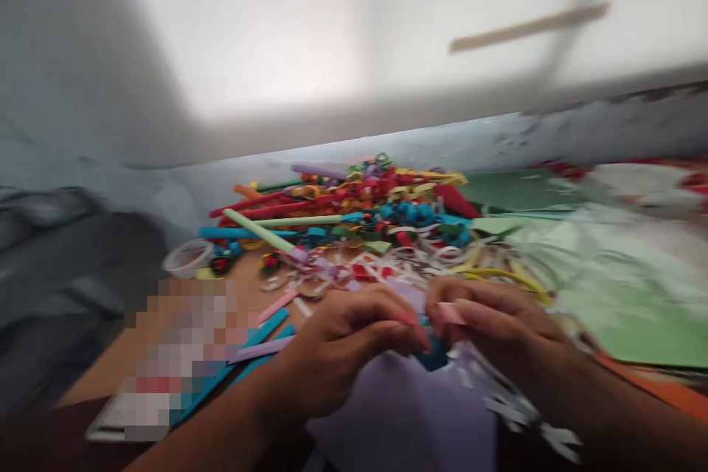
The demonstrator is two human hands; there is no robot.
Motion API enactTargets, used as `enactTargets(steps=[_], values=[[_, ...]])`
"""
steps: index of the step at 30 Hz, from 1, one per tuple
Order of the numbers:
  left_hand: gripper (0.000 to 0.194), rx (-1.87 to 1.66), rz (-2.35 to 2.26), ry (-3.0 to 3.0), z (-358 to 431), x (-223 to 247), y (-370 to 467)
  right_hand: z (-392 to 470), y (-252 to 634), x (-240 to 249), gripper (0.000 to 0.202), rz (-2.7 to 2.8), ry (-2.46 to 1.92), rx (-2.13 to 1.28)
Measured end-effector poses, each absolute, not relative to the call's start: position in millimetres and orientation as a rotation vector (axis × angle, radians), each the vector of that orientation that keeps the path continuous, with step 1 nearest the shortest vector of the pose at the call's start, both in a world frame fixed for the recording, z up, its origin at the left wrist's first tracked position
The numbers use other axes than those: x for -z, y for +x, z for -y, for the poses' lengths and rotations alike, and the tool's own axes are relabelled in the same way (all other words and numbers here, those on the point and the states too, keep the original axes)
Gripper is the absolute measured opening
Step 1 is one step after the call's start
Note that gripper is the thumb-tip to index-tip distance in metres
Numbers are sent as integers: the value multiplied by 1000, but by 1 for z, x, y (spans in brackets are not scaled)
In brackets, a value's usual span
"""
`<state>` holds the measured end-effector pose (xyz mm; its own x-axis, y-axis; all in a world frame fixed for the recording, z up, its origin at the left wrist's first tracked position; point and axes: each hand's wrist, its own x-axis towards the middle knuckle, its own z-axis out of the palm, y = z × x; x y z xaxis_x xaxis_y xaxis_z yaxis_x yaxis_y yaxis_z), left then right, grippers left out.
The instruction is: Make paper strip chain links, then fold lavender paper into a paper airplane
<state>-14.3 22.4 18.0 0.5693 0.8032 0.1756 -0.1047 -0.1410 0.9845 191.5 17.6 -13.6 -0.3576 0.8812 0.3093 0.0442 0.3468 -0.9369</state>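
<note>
My left hand (354, 346) and my right hand (498, 321) are close together above a lilac sheet (409, 413). A small pink paper piece (450, 313) is pinched between the thumb and fingers of my right hand. Between the two hands a blue paper piece (433, 350) shows, partly hidden by the fingers. My left fingertips are pressed together beside it; what they grip is blurred. White paper strips (512, 409) hang or lie below my right hand.
A heap of coloured paper strips and curls (354, 199) lies at the back. Green sheets (625, 295) are at the right, a small white tub (191, 258) and blue strips (213, 383) at the left. A pale wall (487, 144) stands behind.
</note>
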Motion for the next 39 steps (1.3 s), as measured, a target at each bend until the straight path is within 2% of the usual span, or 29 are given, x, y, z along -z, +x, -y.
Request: enactTargets(steps=[2, 4, 9, 16, 29, 39], values=[[27, -810, -613, 1568, -24, -20, -18, -21, 193, 4, 35, 1695, -689, -1245], [28, -768, -553, 1596, -26, -18, -21, -25, 193, -1, 38, 1706, -611, -1180], [32, -693, -632, 1714, -24, -14, -20, -23, 192, -2, 29, 1899, -602, -994], [33, -605, -711, 1796, -22, -22, -17, -21, 193, -5, 28, 1985, -612, -892], [36, -718, -724, 1812, -22, -20, -17, -14, 195, -16, 18, 2166, -785, -663], [25, -817, -827, 1601, -26, -11, -13, -10, 192, -15, 13, 2238, -902, -373]])
